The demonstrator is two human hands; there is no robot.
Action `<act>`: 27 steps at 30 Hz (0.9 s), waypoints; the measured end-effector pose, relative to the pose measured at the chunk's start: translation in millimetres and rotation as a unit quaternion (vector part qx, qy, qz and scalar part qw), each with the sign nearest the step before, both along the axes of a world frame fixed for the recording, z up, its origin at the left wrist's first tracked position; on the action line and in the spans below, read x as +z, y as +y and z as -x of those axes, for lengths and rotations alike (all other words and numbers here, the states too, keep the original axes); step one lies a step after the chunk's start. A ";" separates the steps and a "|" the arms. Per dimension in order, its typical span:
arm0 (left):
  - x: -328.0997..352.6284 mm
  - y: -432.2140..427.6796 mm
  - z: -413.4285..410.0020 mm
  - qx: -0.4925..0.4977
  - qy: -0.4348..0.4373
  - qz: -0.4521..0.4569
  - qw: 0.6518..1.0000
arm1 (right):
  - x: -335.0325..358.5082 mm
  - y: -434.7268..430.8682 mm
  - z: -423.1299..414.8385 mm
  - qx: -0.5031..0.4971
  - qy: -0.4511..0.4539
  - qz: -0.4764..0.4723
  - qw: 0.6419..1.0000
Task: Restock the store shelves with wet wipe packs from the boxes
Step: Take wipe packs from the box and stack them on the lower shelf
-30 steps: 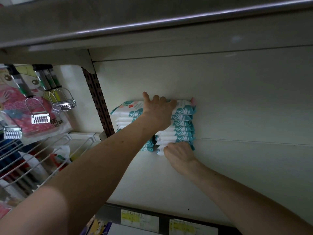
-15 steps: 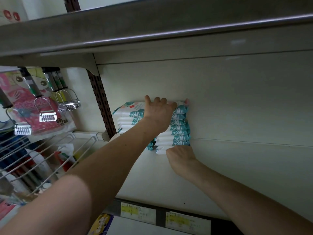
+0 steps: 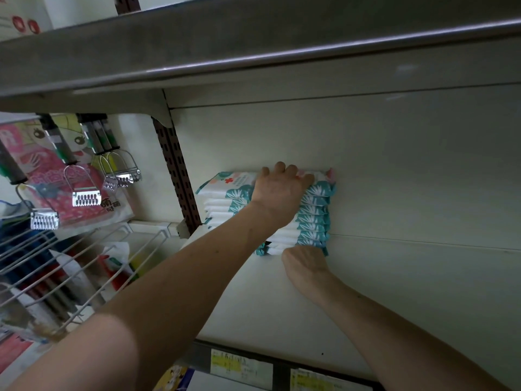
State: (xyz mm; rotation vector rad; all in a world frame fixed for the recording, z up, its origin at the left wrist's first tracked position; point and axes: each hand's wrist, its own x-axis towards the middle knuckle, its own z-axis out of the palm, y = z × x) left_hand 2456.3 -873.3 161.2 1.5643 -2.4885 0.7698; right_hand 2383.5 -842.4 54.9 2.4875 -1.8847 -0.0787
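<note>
On shelf point(image 3: 267, 311), wipe pack stack point(image 3: 313, 218) against back wall point(image 3: 408, 165); hanging clips point(image 3: 84, 197) left.

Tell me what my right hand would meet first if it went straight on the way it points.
The stack of wet wipe packs: the right hand points at its lowest packs and seems to touch them. Behind stands the back panel; depth is unclear.

Open board toward 3 o'clock, crowded at 9

Wide bare shelf board point(image 3: 394, 292) from 2 to 5 o'clock of the wet wipe stack point(image 3: 313, 218), open toward the front edge at 6. Capped at 12 by the upper shelf point(image 3: 253, 46). Hemmed at 9 by the slotted upright point(image 3: 174, 170), with hanging clips point(image 3: 86, 197) and wire rack point(image 3: 70, 263) beyond.
</note>
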 end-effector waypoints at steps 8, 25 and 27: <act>10.4 -1.9 -8.7 0.037 0.001 -0.030 0.999 | 12.0 7.6 5.7 0.027 0.018 0.005 0.999; 6.4 48.9 8.6 0.053 0.016 0.009 0.998 | 40.3 47.5 38.7 0.028 -0.045 0.098 0.994; 1.1 59.5 15.0 0.064 0.019 -0.007 0.998 | 49.3 56.6 49.1 0.008 -0.049 0.097 0.994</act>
